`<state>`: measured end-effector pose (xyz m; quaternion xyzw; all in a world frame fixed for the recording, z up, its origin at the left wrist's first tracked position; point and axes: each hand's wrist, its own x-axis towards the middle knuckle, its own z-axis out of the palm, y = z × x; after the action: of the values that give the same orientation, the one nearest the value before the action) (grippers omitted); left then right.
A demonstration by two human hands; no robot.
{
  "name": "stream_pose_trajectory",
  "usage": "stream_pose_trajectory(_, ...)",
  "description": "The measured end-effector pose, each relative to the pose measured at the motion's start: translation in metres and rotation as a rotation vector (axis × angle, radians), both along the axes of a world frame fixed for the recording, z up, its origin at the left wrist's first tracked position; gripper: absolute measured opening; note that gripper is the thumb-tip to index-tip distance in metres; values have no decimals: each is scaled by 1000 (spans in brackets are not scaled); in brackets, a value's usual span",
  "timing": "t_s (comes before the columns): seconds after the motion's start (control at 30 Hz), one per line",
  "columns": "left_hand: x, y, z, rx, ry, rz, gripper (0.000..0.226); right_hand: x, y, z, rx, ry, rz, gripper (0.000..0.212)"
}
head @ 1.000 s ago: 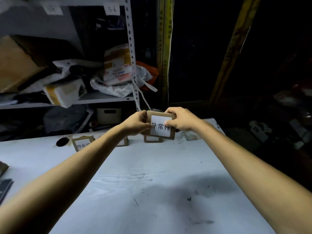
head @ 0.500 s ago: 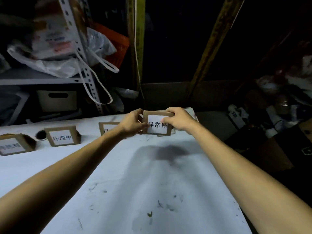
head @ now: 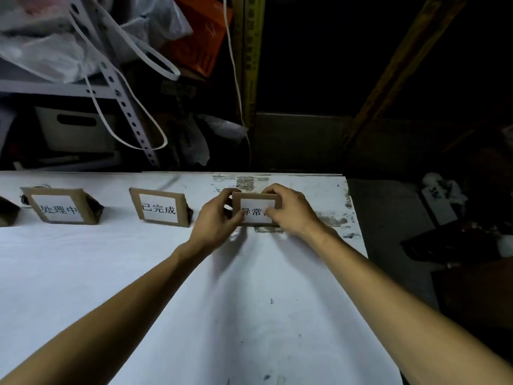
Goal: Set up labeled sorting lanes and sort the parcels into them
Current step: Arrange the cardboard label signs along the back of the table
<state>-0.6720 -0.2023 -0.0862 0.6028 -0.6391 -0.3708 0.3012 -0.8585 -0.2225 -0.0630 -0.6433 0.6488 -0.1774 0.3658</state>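
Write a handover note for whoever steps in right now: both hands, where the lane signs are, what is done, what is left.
Hands: left hand and right hand both pinch the 异常 sign, whose last character is covered, at the far right of the white table. I cannot tell whether it rests on the table.
Done: the 已完成 sign and the 处理中 sign stand along the far edge. A cardboard piece cut off at the left is likely another sign.
Left: release this sign, then sort parcels. None lies in the lanes in view.
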Motion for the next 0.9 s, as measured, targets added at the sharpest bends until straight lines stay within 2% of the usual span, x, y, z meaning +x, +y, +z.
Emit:
stream_pose_trajectory(0.13,-6,-2,4,26,-47,-34,39,-6,-2,3,21,-17,-3,31)
stream_pose_trajectory(0.23,-8,-2,7,78,-99,-74,56,-7,0,6,42,-22,-3,34)
stream_pose_trajectory(0.33,-8,0,10,142,-132,-114,75,-7,3,11,69,-31,-11,45)
stream_pose_trajectory(0.4,-7,2,13,173,-161,-117,80,-7,6,17,77,-12,-11,49)
stream_pose_trajectory(0.53,0,4,24,225,-236,-132,77,-8,12,34,107,33,2,50)
stream_pose_trajectory(0.77,19,15,61,224,-262,-221,71,2,30,74,74,65,-22,44)
stream_pose_trajectory(0.9,38,22,89,230,-266,-293,53,23,30,100,90,12,-11,36)
